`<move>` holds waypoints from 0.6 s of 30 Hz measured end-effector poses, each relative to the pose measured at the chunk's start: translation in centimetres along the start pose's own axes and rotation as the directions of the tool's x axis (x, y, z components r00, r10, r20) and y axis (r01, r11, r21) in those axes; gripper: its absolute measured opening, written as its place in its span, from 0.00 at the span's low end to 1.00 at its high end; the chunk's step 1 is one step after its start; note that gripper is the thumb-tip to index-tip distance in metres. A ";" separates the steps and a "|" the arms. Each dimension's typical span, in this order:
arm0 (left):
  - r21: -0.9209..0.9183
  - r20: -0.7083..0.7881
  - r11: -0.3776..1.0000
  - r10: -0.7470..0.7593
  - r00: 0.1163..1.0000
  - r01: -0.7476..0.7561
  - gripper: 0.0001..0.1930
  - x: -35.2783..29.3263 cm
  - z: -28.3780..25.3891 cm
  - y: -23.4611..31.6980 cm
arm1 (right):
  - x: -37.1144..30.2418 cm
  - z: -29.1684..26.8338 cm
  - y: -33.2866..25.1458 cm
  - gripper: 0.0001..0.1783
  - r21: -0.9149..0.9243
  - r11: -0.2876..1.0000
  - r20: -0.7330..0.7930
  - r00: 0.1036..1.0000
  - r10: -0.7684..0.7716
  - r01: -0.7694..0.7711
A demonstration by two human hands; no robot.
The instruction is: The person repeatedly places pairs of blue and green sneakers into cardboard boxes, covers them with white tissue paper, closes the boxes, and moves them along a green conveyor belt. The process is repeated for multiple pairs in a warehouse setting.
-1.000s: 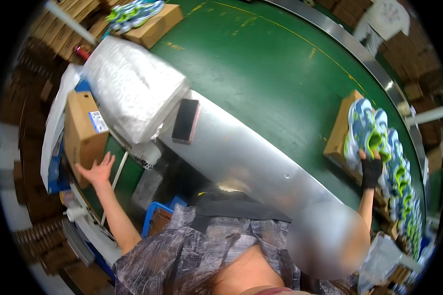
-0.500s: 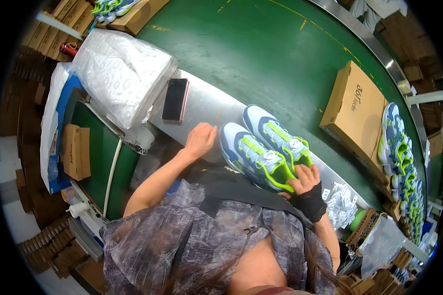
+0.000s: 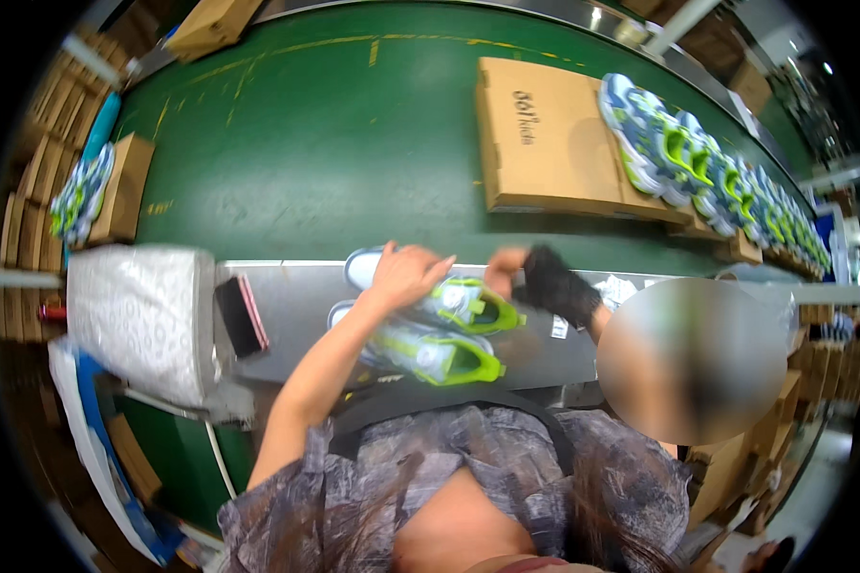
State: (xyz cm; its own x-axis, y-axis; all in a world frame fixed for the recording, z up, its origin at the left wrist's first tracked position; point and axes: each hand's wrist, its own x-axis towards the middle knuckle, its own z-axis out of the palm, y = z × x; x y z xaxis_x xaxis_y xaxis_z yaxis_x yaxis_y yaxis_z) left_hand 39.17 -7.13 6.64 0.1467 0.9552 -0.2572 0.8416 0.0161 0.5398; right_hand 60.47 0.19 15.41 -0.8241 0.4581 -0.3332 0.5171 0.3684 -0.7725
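Observation:
Two white, blue and lime-green sneakers lie side by side on the steel table (image 3: pixel 287 363) in front of me. My left hand (image 3: pixel 406 275) lies over the toe half of the far sneaker (image 3: pixel 468 304), fingers curled on it. At that same sneaker's heel end is my right hand (image 3: pixel 545 285), in a black fingerless glove, with its fingers bent onto the collar. The near sneaker (image 3: pixel 430 351) rests untouched just below my left forearm.
A dark phone (image 3: pixel 242 315) lies on the table's left, beside a stack of white wrapping paper (image 3: pixel 143 320). Beyond the table runs a green conveyor belt (image 3: pixel 334 153) carrying a flat cardboard box (image 3: pixel 545 134) and a row of similar sneakers (image 3: pixel 698 162). Cardboard boxes are stacked at the left.
My right hand came back from the sneaker row on the belt with a pair. The pair now lies on the steel table, and both hands have closed in on the far sneaker.

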 end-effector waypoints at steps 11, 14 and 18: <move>-0.125 -0.559 0.986 0.018 0.829 -0.106 0.31 3.2 -0.3 0.7 | 8.7 1.5 8.0 0.40 -0.397 0.804 -0.803 0.592 -0.070 -0.442; 0.236 -0.517 0.966 0.214 0.829 -0.102 0.27 3.6 -1.8 0.9 | 5.2 0.2 1.5 0.45 -0.159 0.987 -0.866 0.476 -0.156 0.035; 0.373 -0.365 0.924 0.066 0.928 0.081 0.20 0.5 -1.2 -5.4 | -0.4 -2.1 1.8 0.20 0.510 0.547 -0.859 0.357 0.367 0.664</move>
State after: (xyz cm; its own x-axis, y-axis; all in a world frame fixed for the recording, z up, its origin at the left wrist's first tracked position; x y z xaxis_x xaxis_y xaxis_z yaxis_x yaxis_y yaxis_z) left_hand 34.06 -6.43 4.57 0.0016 0.9960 0.0897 0.9838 -0.0177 0.1787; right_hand 62.28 2.41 15.29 0.0940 0.9936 0.0619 -0.3824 0.0935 -0.9193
